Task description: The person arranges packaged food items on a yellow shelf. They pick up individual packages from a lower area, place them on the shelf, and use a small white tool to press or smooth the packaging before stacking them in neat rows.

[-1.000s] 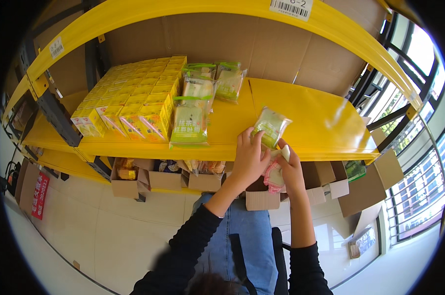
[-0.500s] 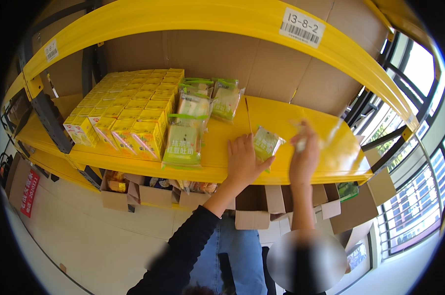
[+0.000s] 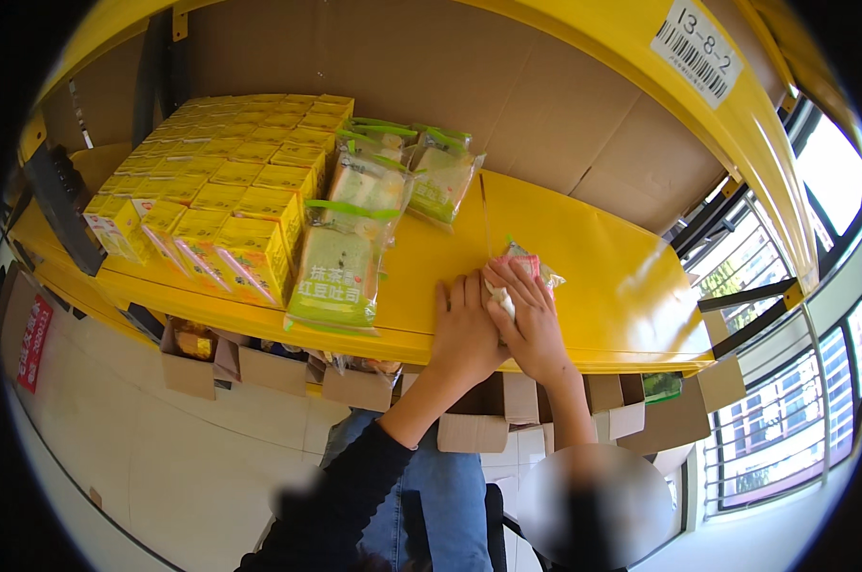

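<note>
bread pkt (image 3: 554, 277), mostly hidden by two hands, lies nr the front edge of a yellow shelf (image 3: 631, 296), a corner of clear wrap showing past the r. side. l. hand (image 3: 464, 329) lies palm down, fingers straight & close together, pointing to the shelf's back; what's under its palm can't be seen. r. hand (image 3: 536, 329) presses down, fingers side by side, over a white-and-pink cloth (image 3: 501, 302) poking out btwn the hands; can't tell if it pinches the cloth. the two hands touch.

to the l., green-and-clear bread bags (image 3: 335, 272) overlap front to back, the nearest at the shelf edge, w/ another bag (image 3: 442, 181) just beside, toward the back. on their l., yellow cartons (image 3: 226, 172) stand in a tight block. brown cdbd (image 3: 402, 57) lines the rear. below, open boxes (image 3: 474, 434) sit in a row, some w/ goods. dark sleeves (image 3: 354, 496) & blue jeans (image 3: 440, 496) show at bottom; a barred window (image 3: 764, 439) is at far r.
</note>
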The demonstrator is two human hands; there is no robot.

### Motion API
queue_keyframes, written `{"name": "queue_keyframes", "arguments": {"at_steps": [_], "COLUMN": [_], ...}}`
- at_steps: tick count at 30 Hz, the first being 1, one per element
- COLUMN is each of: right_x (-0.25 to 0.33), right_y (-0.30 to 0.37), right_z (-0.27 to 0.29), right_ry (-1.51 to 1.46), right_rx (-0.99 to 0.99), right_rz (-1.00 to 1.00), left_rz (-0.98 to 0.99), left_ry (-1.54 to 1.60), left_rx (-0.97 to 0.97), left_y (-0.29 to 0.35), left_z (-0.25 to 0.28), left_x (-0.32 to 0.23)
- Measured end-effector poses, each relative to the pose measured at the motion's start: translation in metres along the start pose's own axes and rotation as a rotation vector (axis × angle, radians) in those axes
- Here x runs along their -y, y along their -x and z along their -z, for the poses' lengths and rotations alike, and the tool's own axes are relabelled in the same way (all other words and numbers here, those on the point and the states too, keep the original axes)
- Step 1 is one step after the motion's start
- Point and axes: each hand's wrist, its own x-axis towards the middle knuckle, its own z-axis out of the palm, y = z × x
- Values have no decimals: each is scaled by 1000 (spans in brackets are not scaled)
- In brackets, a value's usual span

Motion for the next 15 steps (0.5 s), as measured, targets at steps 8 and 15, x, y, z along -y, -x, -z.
{"name": "queue_keyframes", "arguments": {"at_steps": [8,15], "right_x": [-42,-79], "right_y": [-46,-68], "right_z": [-14,-13], "right_ry": [28,-569], "right_rx": [-130,31], "right_rz": [-97,-434], "left_rz": [1,11], "left_ry": [88,101], "left_rx": [-8,5], "left_y": [-8,-10], "left_z": [7,10], "left_x": [-1,-5]}}
